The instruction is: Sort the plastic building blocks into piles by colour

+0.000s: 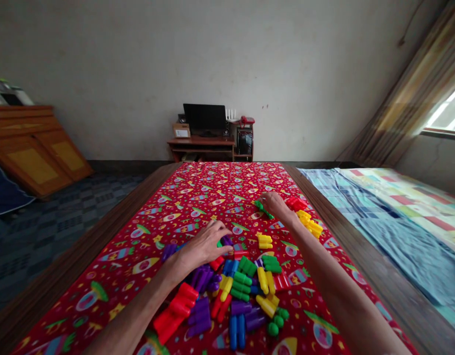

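Observation:
My left hand (208,242) hovers palm-down over the far edge of a pile of plastic building blocks. Its fingers are bent and apart from the thumb, with a purple block (227,240) and a bit of green showing in the gap. Farther off, on the right, my right hand (274,204) has its fingers closed at a green block (262,208) low over the cloth; the fingertips are partly hidden. Beside that hand lie red blocks (296,203) and yellow blocks (309,223) in a row. A separate yellow block (264,241) sits between the two hands.
Nearer me, the pile mixes green blocks (242,285), purple blocks (199,315), red blocks (176,310) and blue blocks (237,331). A red patterned cloth (220,177) covers the wooden table (138,192). A bed (390,231) stands to the right, a computer desk (201,141) beyond.

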Demonstrator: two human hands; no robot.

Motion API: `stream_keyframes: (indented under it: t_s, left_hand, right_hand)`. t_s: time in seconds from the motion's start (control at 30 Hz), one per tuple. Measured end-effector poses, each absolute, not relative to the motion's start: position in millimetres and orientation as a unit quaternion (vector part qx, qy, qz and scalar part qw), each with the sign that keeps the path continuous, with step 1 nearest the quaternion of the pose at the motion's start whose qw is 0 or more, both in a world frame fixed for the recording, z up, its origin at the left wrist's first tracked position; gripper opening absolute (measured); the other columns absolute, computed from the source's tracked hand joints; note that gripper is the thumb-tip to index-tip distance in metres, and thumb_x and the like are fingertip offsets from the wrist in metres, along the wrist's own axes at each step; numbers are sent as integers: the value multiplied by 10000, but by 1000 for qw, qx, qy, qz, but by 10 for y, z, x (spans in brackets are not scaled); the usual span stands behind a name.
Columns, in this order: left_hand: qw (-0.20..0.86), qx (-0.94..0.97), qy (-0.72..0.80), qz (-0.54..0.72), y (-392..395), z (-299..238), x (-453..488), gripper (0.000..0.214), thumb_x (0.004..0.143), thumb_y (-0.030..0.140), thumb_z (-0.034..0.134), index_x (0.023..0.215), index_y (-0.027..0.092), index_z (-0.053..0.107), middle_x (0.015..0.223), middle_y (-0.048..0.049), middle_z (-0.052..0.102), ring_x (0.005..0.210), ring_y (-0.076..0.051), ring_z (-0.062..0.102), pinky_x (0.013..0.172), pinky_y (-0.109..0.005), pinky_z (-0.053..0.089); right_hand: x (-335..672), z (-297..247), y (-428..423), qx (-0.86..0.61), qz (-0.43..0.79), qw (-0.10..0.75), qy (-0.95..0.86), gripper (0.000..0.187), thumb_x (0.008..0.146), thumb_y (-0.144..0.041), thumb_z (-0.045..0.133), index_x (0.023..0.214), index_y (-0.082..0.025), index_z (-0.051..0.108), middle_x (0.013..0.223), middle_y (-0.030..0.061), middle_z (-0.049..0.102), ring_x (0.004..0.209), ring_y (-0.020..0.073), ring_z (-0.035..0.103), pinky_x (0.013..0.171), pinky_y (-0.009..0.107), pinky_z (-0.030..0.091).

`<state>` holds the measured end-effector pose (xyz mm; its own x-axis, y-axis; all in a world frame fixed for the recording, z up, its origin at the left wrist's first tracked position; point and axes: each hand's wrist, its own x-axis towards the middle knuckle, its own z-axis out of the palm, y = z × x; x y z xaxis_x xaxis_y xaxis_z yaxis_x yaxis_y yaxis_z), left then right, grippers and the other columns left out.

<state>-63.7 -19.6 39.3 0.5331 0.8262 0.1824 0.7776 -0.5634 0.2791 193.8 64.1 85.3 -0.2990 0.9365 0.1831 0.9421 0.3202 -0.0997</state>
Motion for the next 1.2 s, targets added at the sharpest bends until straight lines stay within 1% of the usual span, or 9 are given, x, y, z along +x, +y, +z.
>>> stream_keyframes:
  t_s: [0.1,0.27,0.4,0.5,0.6,0.73,0.93,1.07,1.2]
  left_hand:
    - [89,866,475,131,-222,332,-676,366,772,374,695,1107,230,659,1059,-61,613,1053,-235,587,966,-347,456]
    - [88,832,520,171,-105,245,-798,343,727,165,665,1068,203,659,1067,-82,674,1041,-249,620,923,-346,468]
    - [194,804,520,213,-1,325,-804,169,747,236,628,897,189,688,832,-34,720,837,-231,674,751,-304,508]
    - [353,743,488,291,26,374,-742,343,719,330,655,1024,176,624,809,-19,719,761,-216,684,644,-287,519]
    - [443,664,481,362,24,411,-681,568,682,426,698,1153,171,511,885,-45,720,751,-214,694,639,-312,541]
    - [376,690,486,383,23,474,-701,436,785,490,580,1083,172,561,988,-84,708,891,-230,691,782,-360,552]
    - [128,805,523,249,26,386,-791,262,824,290,528,1030,194,658,1101,-90,675,1067,-240,623,970,-385,481]
    - [105,815,537,191,17,271,-774,340,809,210,533,1135,181,628,1170,-106,640,1120,-242,599,1001,-382,461]
    - [103,816,544,169,29,224,-774,354,799,248,594,1148,202,617,1082,-86,644,1049,-242,623,930,-359,499]
  right_hand:
    - [1899,916,447,-547,-8,141,-825,287,948,-183,391,825,-118,641,718,68,625,615,119,503,598,241,309]
    - [1629,867,81,-380,99,194,-899,203,871,-117,480,716,-148,609,592,-10,545,535,85,413,547,226,256]
    - [1352,730,-79,-304,172,200,-915,156,876,-147,524,954,-157,658,746,31,655,642,112,538,588,212,317]
    - [1247,667,-112,-297,166,212,-916,350,876,-171,548,1225,-155,565,894,76,693,739,146,599,611,221,342]
    - [1287,667,-66,-325,133,223,-910,345,880,-193,550,1222,-151,564,906,85,702,754,163,616,613,230,347]
    - [1535,673,157,-444,89,286,-845,267,882,-236,554,1137,-182,611,870,65,713,741,168,628,637,228,371]
    - [1914,441,516,-568,39,338,-749,253,887,-265,533,1076,-161,665,928,89,723,852,197,639,773,276,430]
    - [1997,280,574,-587,-3,324,-742,219,865,-277,575,1024,-171,682,980,102,717,956,215,622,865,316,431]
    - [1997,375,500,-574,-50,350,-739,221,908,-243,506,1011,-152,679,1025,136,697,1001,228,599,903,342,411]
